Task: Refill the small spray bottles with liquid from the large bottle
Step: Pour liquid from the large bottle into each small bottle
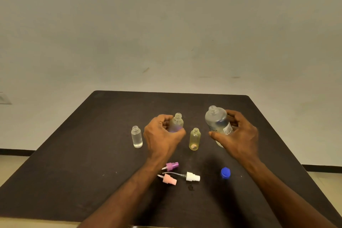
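My left hand (pixel 162 132) grips a small uncapped bottle with a purple tint (pixel 177 122), held upright just above the dark table (pixel 74 163). My right hand (pixel 238 135) grips the large clear bottle (pixel 216 119), uncapped and tilted a little to the left. Between the two hands stands a small yellow bottle (pixel 194 139), open at the top. A small clear bottle (pixel 137 137) with liquid in it stands to the left of my left hand.
Near the front of the table lie a purple spray head (pixel 172 166), a pink spray head (pixel 168 179), a white spray head with its tube (pixel 192 176) and the blue cap (pixel 225 173). A pale wall rises behind the table.
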